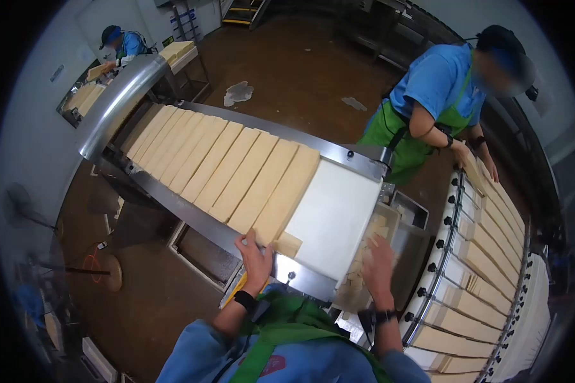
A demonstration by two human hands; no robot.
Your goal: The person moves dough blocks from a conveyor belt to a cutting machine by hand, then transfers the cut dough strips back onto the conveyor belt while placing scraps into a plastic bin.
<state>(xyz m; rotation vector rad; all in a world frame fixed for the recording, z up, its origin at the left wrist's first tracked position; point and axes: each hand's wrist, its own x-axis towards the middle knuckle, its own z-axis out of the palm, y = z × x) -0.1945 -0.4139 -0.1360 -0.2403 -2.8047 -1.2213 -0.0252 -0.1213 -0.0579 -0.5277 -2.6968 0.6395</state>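
My left hand [257,260] is at the near end of the last pale yellow slab [286,195] in a row on the white belt. Its thumb and fingers are closed about that end. Just right of the thumb, a small pale offcut [289,245] lies on the belt's near edge. My right hand [378,267] is raised over a bin [390,226] at the belt's end, where several pale scraps [358,265] lie. Motion smears its fingers, so I cannot make out whether anything is in them.
Bare white belt [332,207] shows beyond the last slab. A curved metal hood [122,102] covers the far end. At right, a second conveyor [473,281] carries more slabs, and a co-worker [437,96] handles one there. Another person [124,46] works at the far left.
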